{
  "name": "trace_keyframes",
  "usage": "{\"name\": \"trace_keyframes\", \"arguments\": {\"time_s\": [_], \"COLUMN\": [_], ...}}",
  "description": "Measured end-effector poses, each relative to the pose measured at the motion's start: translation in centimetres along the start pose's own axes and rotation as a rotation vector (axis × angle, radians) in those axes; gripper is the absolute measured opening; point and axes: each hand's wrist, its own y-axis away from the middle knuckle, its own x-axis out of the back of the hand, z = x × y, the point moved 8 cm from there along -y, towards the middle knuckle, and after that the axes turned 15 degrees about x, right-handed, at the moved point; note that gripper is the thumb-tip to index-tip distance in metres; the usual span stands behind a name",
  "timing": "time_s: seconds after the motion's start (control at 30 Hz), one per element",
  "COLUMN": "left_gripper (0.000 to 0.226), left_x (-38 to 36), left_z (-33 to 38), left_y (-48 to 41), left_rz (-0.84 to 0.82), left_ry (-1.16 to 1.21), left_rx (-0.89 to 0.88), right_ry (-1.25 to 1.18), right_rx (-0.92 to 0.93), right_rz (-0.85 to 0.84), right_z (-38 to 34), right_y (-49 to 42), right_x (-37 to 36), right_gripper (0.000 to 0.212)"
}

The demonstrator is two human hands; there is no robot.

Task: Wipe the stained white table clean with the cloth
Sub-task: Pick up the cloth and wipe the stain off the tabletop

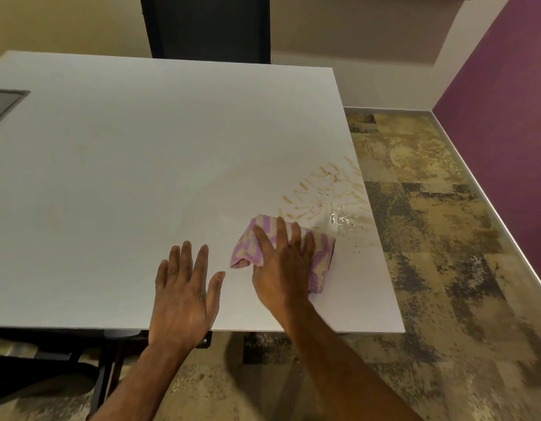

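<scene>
Pink cloth (323, 255) under right hand (281, 268), tan stains (330, 189) beside

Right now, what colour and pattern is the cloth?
The cloth is lilac-pink with cream checks and stripes; the head view shows it best.

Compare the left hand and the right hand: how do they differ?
The left hand lies on bare table, fingers spread; the right hand presses the cloth. The right hand sits nearer the stain than the left hand. Both are flat, palms down.
</scene>
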Motion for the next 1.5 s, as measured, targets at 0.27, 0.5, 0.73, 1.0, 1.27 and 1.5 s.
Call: {"name": "trace_keyframes", "arguments": {"time_s": [0.27,0.5,0.73,1.0,1.27,1.5], "left_gripper": [0.074,0.073,0.073,0.072,0.069,0.064], "left_x": [-0.3,-0.1,-0.3,-0.2,0.9,1.2], "left_z": [-0.2,-0.2,-0.3,-0.2,0.9,1.3], "left_y": [0.0,0.0,0.0,-0.1,-0.8,-2.1], "left_rz": [-0.006,0.009,0.021,0.021,0.054,0.077], "left_ry": [0.015,0.035,0.040,0.087,0.183,0.217], "left_rx": [0.004,0.002,-0.004,0.000,0.018,0.044], "right_ry": [0.081,0.067,0.053,-0.054,-0.031,-0.010], "right_rx": [-0.092,-0.232,-0.382,-0.140,0.137,0.225], "right_rz": [0.090,0.121,0.164,0.172,0.093,0.025], "right_z": [4.9,10.7,13.8,7.9,-1.1,-2.8], "right_y": [-0.2,1.6,4.7,8.8,6.3,1.4], "right_x": [1.6,2.3,3.3,2.5,0.1,-1.2], "right_gripper": [0.064,0.062,0.062,0.086,0.092,0.083]}}
